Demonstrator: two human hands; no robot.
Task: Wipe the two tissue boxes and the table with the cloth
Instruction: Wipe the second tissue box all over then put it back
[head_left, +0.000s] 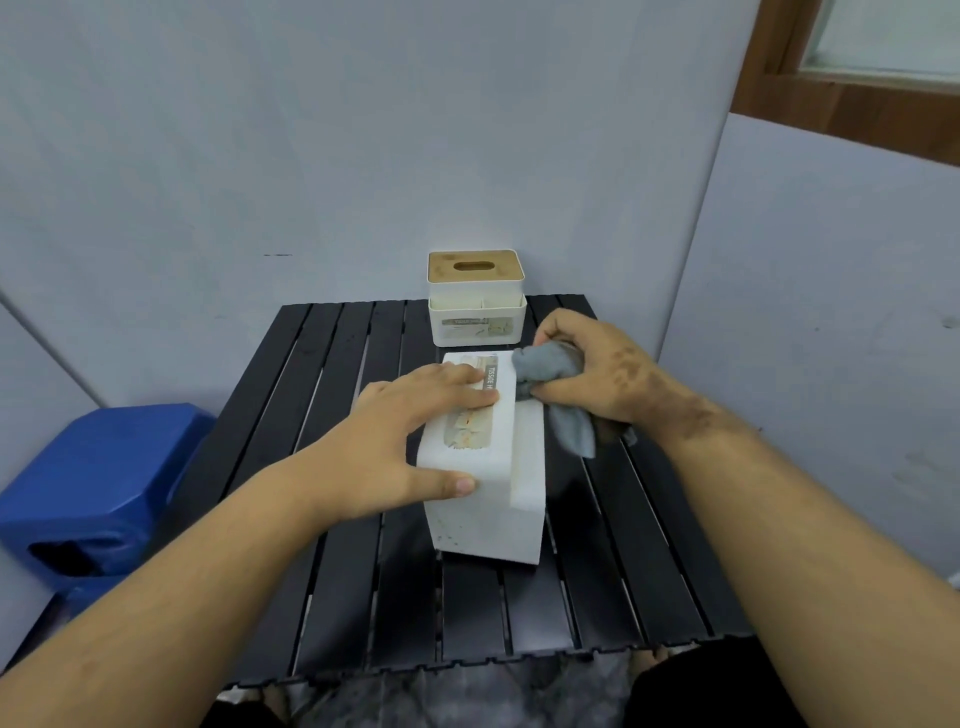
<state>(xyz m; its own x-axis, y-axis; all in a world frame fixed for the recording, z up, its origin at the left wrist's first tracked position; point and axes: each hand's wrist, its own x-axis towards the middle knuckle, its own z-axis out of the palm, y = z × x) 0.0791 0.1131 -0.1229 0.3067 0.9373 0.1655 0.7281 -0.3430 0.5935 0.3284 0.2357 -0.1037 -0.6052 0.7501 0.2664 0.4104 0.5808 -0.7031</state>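
On table: two tissue boxes; one cloth

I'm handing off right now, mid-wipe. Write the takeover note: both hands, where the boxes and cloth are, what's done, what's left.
Left hand: flat on the near box, fingers straight, steadying it.
Right hand: grips the grey cloth, which is against the box's far right edge.
Near box lies on its side mid-table. Far box stands upright at the table's back edge, untouched by either hand.
Done: cannot tell how much of the near box is wiped; specks show on its near end.
Left: finish the near box, then the far box and the table.
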